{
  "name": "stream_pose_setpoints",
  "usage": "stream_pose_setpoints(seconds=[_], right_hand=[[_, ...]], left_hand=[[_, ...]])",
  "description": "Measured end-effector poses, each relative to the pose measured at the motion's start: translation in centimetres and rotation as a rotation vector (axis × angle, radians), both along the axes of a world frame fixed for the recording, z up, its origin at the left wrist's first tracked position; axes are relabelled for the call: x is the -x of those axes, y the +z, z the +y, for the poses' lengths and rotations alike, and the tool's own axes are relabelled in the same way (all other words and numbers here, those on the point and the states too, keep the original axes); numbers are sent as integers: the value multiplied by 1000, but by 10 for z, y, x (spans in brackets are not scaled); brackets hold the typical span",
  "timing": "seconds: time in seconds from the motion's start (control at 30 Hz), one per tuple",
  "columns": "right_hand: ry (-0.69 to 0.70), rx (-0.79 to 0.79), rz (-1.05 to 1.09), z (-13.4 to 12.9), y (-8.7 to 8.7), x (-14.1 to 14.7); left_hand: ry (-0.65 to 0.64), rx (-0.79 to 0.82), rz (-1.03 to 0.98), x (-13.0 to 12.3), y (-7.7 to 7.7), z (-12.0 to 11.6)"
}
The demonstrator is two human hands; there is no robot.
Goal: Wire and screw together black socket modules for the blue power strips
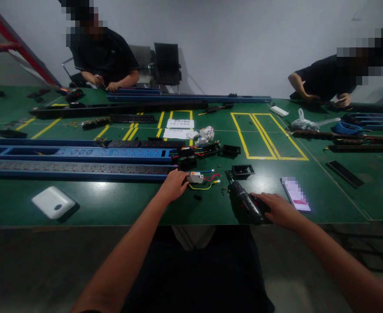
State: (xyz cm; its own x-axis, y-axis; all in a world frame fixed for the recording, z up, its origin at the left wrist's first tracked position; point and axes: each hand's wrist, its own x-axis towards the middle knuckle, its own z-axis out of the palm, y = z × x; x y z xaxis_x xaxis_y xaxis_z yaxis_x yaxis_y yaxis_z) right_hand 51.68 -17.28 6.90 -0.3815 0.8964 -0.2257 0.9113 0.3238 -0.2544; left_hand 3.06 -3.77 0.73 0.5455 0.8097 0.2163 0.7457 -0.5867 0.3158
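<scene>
On the green table [113, 208], a black frame [242, 170] and loose screws [223, 190] crowd the tip of the black power driver [246, 202], with a lit phone [295, 194] right of it and a white box [53, 202] far left. The right hand [278, 209] reaches over the driver's rear, its closure unclear, while the left hand [174, 184] bends its fingers at the near blue strip's [113, 169] right end, against the white breaker [196, 177]; I cannot tell whether it pinches either.

Lit phone [295, 196], black chair [167, 63]
</scene>
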Motion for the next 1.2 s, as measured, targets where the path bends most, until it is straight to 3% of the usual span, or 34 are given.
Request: stream_pose_setpoints(seconds=[0.33,0.43,0.57,0.67,0.83,1.03,1.2], right_hand=[[-24,-46,24,-1,-7,3],[-38,-62,17,-4,-10,5],[-66,-126,-3,-10,-13,5],[-87,-125,-6,-17,-8,3],[-156,-136,75,-21,11,8],[-307,-269,305,5,20,57],[-275,-262,511,41,9,117]], left_hand=[[31,95,-17,-3,18,18],[93,39,-102,-3,24,34],[211,-18,-9,-6,26,54],[250,2,68,-9,23,62],[266,5,35,-12,22,62],[312,-97,-46,-19,34,40],[192,-132,-2,-24,32,19]])
